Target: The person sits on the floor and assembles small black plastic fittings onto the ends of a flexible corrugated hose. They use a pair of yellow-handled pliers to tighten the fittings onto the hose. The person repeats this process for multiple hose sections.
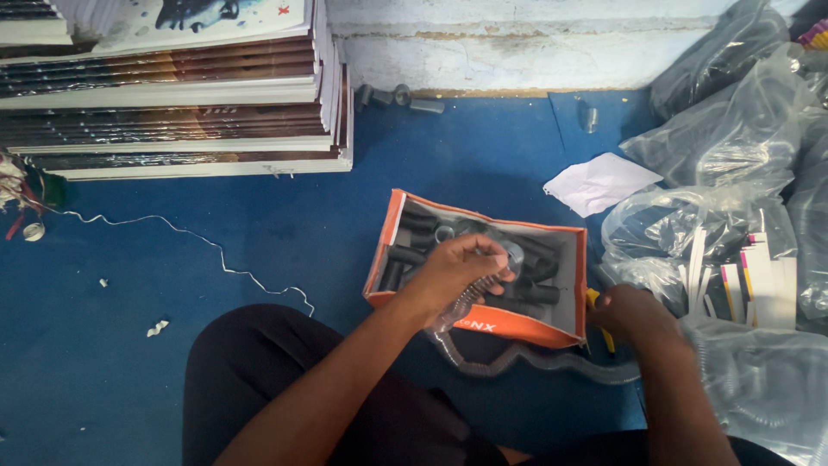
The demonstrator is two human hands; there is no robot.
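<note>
An open orange cardboard box [384,250] lies on the blue floor and holds several short black tube pieces [412,223]. My left hand [457,272] hovers over the box, its fingers closed on one end of a clear ribbed flexible tube [517,358]. The tube loops down in front of the box and runs right toward my right hand [634,315]. That hand rests just right of the box, curled around a yellow-handled tool [607,339] of which only small yellow parts show.
A tall stack of books [172,95] stands at the back left, with a white string [216,250] trailing from it. Clear plastic bags [733,138], white strips with coloured tips [759,267], a white paper [599,181] and small grey cylinders [405,97] lie at right and by the wall.
</note>
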